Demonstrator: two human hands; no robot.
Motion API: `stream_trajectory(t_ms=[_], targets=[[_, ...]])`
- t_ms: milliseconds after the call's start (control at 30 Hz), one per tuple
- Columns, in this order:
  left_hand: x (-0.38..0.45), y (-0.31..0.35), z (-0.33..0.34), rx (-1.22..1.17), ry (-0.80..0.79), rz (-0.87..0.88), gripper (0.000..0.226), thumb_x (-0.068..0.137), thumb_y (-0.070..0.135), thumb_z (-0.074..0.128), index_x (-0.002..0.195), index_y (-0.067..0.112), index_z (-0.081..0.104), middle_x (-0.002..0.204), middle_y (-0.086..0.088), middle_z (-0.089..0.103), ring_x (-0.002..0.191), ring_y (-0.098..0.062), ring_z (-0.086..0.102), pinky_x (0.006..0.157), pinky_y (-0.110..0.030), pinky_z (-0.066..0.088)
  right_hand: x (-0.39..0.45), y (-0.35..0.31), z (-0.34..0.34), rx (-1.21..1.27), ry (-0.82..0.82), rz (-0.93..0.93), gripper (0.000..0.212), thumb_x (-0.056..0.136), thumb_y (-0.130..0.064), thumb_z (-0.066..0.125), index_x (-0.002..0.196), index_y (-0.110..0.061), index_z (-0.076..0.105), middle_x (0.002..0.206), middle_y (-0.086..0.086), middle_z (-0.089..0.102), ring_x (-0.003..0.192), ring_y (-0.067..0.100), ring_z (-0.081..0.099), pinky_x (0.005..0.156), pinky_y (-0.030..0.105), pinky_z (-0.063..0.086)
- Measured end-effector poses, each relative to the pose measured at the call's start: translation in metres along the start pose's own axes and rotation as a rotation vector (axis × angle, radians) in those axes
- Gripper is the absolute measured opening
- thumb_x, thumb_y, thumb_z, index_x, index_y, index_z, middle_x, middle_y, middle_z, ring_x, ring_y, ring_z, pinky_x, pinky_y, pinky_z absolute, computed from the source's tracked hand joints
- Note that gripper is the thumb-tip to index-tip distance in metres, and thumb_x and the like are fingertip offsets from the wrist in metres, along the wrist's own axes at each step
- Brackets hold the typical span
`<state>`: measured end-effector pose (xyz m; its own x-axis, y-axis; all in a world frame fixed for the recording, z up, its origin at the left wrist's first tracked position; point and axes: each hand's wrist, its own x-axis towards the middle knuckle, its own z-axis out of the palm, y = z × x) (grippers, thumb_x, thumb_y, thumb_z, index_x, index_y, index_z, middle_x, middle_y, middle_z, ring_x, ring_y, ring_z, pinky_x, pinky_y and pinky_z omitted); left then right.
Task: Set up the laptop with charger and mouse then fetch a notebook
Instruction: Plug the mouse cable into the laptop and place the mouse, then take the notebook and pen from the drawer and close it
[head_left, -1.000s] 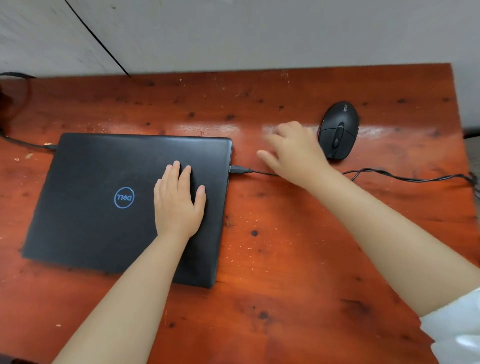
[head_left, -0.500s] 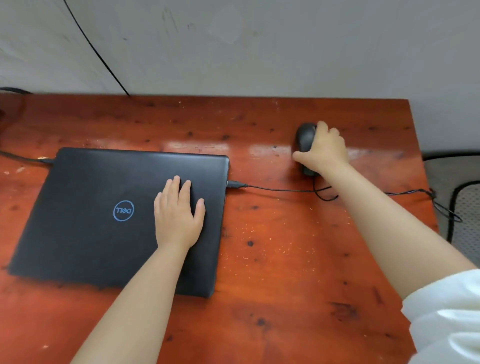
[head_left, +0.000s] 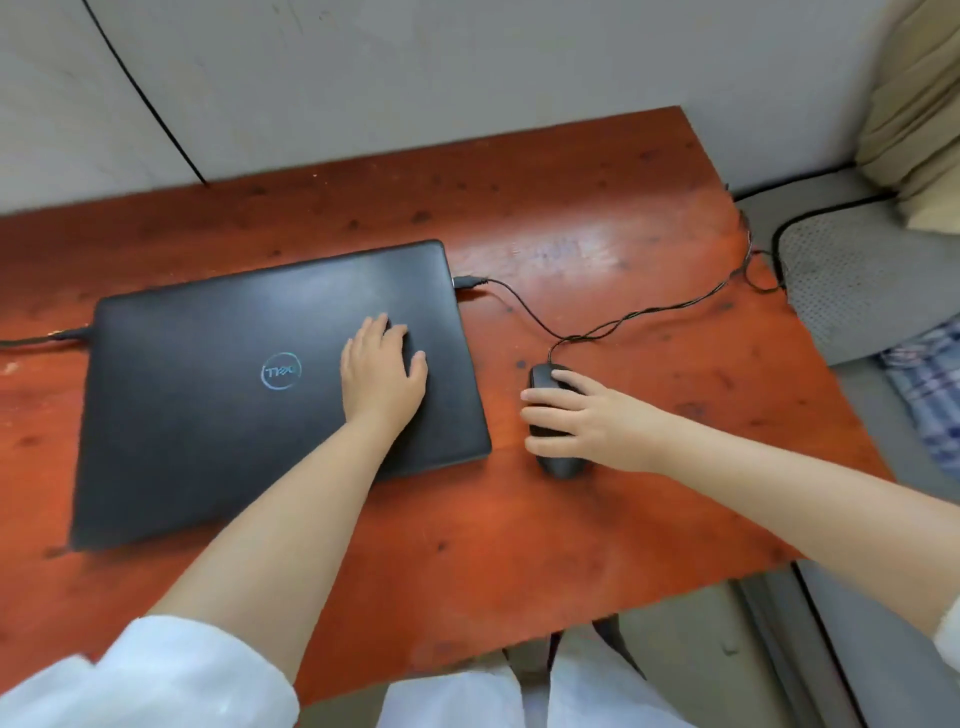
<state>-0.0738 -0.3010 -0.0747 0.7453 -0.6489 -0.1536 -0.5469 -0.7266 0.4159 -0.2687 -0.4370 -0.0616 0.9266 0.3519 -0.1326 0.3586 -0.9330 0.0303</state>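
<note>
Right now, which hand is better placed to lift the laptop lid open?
Left. The left hand already lies flat on the closed laptop, while the right hand is occupied covering the mouse beside it.

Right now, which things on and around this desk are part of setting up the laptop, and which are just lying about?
Part of the job:
laptop, lid shut, left hand flat on it
mouse under the right hand
mouse cable, plugged into the laptop's right side
cable at the laptop's left side

Just lying about:
grey cushion
checked cloth
</note>
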Motion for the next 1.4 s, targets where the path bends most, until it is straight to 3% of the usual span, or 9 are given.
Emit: stream_trajectory(t_ms=[300, 367, 467, 533, 633, 767, 967, 1133, 1400], targets=[[-0.095, -0.060, -0.011, 0.058, -0.032, 0.213, 0.036, 0.094, 0.012, 0.052, 0.128, 0.001, 0.054, 0.148, -0.013, 0.040, 0.142, -0.026, 0.028, 0.117, -0.037, 0.019, -0.019, -0.051, -0.001, -0.230, -0.246, 0.085, 0.051, 0.037, -0.007, 0.090, 0.082, -0.025, 0.075, 0.112, 0.005, 0.073, 0.106, 0.031, 0.068, 0.079, 0.050, 0.056], [-0.115, -0.072, -0.016, 0.132, -0.037, 0.238, 0.034, 0.091, 0.009, 0.055, 0.123, -0.002, 0.058, 0.143, -0.018, 0.046, 0.139, -0.030, 0.036, 0.115, -0.041, 0.026, -0.013, -0.066, -0.010, -0.228, -0.310, 0.182, 0.059, 0.045, -0.008, 0.089, 0.099, -0.027, 0.074, 0.124, 0.007, 0.067, 0.116, 0.032, 0.061, 0.087, 0.052, 0.052], [-0.150, -0.088, -0.024, 0.213, -0.003, 0.291, 0.027, 0.076, 0.007, 0.058, 0.096, -0.005, 0.071, 0.111, -0.027, 0.069, 0.108, -0.041, 0.064, 0.090, -0.053, 0.050, -0.007, -0.103, -0.018, -0.239, -0.328, 0.313, 0.064, 0.088, -0.003, 0.053, 0.145, -0.023, 0.032, 0.159, 0.010, 0.016, 0.147, 0.031, 0.013, 0.116, 0.052, 0.015], [-0.179, -0.102, -0.026, 0.285, 0.006, 0.298, 0.025, 0.069, 0.008, 0.062, 0.089, -0.005, 0.073, 0.101, -0.027, 0.073, 0.096, -0.042, 0.069, 0.080, -0.055, 0.054, 0.001, -0.145, -0.017, -0.114, -0.242, 0.513, 0.070, 0.073, 0.004, 0.066, 0.138, -0.011, 0.045, 0.150, 0.020, 0.034, 0.140, 0.036, 0.031, 0.110, 0.052, 0.030], [-0.237, -0.123, -0.024, 0.282, 0.025, 0.201, 0.033, 0.081, 0.009, 0.066, 0.112, -0.004, 0.065, 0.124, -0.026, 0.062, 0.118, -0.040, 0.057, 0.100, -0.052, 0.042, 0.006, -0.210, 0.012, -0.010, 0.130, 0.551, 0.069, 0.023, 0.011, 0.081, 0.091, 0.001, 0.073, 0.095, 0.023, 0.074, 0.086, 0.039, 0.072, 0.066, 0.047, 0.058], [-0.322, -0.163, -0.003, 0.332, 0.041, 0.168, 0.030, 0.069, 0.010, 0.077, 0.096, -0.002, 0.071, 0.098, -0.024, 0.073, 0.091, -0.038, 0.070, 0.080, -0.049, 0.055, 0.013, -0.307, 0.038, 0.208, 0.324, 0.636, 0.047, 0.042, 0.015, 0.067, 0.089, 0.008, 0.072, 0.088, 0.026, 0.074, 0.077, 0.039, 0.073, 0.062, 0.045, 0.058], [-0.383, -0.229, 0.031, 0.417, -0.052, 0.027, 0.034, 0.041, 0.011, 0.090, 0.063, 0.001, 0.067, 0.060, -0.015, 0.066, 0.054, -0.032, 0.065, 0.046, -0.034, 0.053, 0.023, -0.385, 0.094, 0.513, 0.274, 0.880, 0.041, 0.059, 0.014, 0.066, 0.099, 0.010, 0.068, 0.098, 0.027, 0.070, 0.087, 0.044, 0.069, 0.068, 0.042, 0.058], [-0.342, -0.273, 0.077, 0.254, -0.033, -0.225, 0.046, 0.093, 0.029, 0.052, 0.132, 0.004, 0.046, 0.129, -0.020, 0.052, 0.119, -0.035, 0.049, 0.092, -0.042, 0.046, 0.062, -0.363, 0.147, 0.803, 0.234, 1.273, 0.046, 0.094, -0.011, 0.049, 0.138, 0.001, 0.040, 0.137, 0.022, 0.050, 0.126, 0.034, 0.046, 0.102, 0.035, 0.037], [-0.244, -0.353, 0.181, -0.346, 0.261, -0.295, 0.081, 0.085, 0.038, 0.065, 0.144, 0.000, 0.025, 0.144, -0.021, 0.040, 0.134, -0.034, 0.037, 0.112, -0.044, 0.035, 0.133, -0.301, 0.274, 1.036, 0.796, 1.462, 0.085, 0.085, -0.038, 0.064, 0.149, -0.006, 0.019, 0.153, 0.011, 0.032, 0.140, 0.027, 0.034, 0.116, 0.036, 0.028]])
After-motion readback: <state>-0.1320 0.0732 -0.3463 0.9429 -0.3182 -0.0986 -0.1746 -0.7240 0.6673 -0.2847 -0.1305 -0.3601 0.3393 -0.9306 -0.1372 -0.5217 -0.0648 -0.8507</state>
